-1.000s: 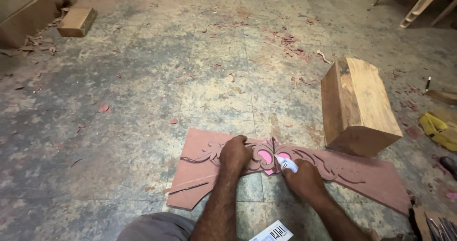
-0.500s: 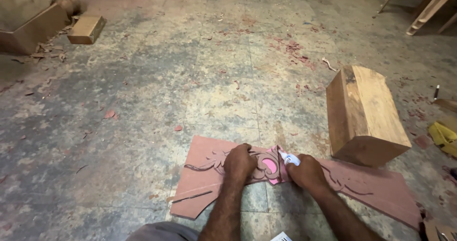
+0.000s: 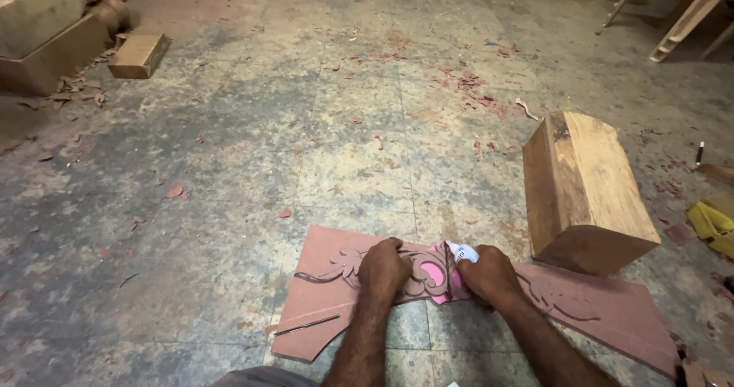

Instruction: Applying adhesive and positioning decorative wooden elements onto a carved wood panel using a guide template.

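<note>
A flat reddish-brown board (image 3: 604,310) with a carved scroll pattern lies on the floor in front of me. My left hand (image 3: 384,268) presses down on the carved part left of centre, fingers curled. My right hand (image 3: 488,275) rests just to its right, closed around a small white and blue tube-like object (image 3: 461,252) whose tip points at a bright pink patch (image 3: 443,281) in the carving between my hands. A thin dark stick (image 3: 307,326) lies on the board's left end.
A large wooden block (image 3: 585,192) stands right of the board. A small wooden block (image 3: 138,55) and bigger timber pieces (image 3: 46,39) sit far left. Yellow cloth (image 3: 711,225) lies at the right edge. Wood chips are scattered over the stone floor.
The view has tilted down slightly, so board and hands sit lower in frame. My hands stay on the carving's pink area; the right hand with the tube has shifted a little.
</note>
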